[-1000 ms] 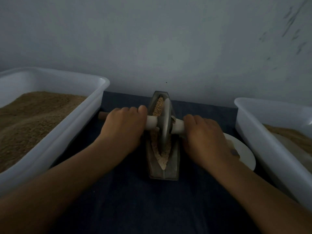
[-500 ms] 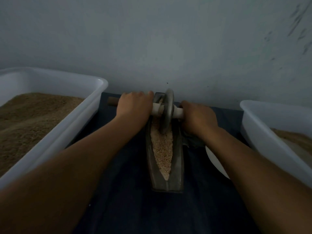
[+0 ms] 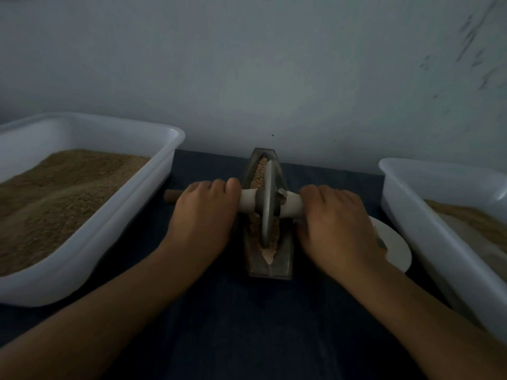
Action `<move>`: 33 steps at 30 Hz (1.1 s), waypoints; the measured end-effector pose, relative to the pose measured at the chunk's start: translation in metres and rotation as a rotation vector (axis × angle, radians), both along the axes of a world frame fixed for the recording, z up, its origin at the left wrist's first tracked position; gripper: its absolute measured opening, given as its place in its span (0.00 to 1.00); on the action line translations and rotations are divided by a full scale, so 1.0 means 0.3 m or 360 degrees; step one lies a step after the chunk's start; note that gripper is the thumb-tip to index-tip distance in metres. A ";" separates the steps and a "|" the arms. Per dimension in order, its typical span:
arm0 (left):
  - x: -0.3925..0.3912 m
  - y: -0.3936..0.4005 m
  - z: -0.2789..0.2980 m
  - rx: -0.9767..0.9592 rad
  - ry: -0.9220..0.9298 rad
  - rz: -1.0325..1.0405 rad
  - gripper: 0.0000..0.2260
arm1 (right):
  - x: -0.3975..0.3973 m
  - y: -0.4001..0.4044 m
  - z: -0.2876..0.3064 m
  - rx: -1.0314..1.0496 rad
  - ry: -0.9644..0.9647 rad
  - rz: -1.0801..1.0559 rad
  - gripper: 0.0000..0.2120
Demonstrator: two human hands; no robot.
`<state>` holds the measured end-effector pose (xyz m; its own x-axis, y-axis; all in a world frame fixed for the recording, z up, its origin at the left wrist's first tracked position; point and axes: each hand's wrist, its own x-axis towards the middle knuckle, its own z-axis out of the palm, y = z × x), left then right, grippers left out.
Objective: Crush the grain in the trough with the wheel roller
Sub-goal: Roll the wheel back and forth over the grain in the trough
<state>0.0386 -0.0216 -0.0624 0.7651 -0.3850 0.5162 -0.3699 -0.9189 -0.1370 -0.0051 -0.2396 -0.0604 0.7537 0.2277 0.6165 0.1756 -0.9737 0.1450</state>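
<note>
A narrow boat-shaped metal trough (image 3: 285,253) stands in the middle of the dark cloth, its long axis pointing away from me. Tan grain (image 3: 259,174) lies along its groove. The grey wheel roller (image 3: 267,207) stands upright in the groove near the trough's middle, on a pale axle handle (image 3: 248,200) that sticks out both sides. My left hand (image 3: 204,215) grips the left half of the handle, whose brown wooden tip (image 3: 171,197) shows past my knuckles. My right hand (image 3: 336,223) grips the right half.
A large white tub (image 3: 109,231) heaped with brown grain fills the left side. A second white tub (image 3: 428,226) with grain stands at the right. A white plate (image 3: 395,248) lies between my right hand and that tub. A grey wall rises just behind the trough.
The wheel has rolled back toward me from the trough's far end to its middle, both hands pulling along with it. Grain at the far end shows again.
</note>
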 end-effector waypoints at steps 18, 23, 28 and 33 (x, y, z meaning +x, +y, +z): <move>0.290 -0.072 0.022 0.0055 0.0102 0.0027 0.14 | 0.312 -0.046 0.001 -0.0110 0.0250 -0.0244 0.11; 0.389 -0.106 0.051 0.0087 0.0081 0.0065 0.11 | 0.417 -0.058 0.029 0.0055 0.0450 -0.0248 0.12; 0.372 -0.097 0.042 0.0090 0.0122 0.0075 0.12 | 0.392 -0.052 0.016 0.0063 0.0354 -0.0229 0.12; 0.281 -0.076 0.018 0.0137 0.0060 0.0062 0.13 | 0.291 -0.041 -0.003 -0.0041 0.0211 -0.0189 0.11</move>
<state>0.1229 -0.0442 -0.0571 0.7987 -0.3959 0.4532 -0.3402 -0.9183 -0.2026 0.0823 -0.2519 -0.0612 0.8506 0.1467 0.5049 0.0788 -0.9850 0.1534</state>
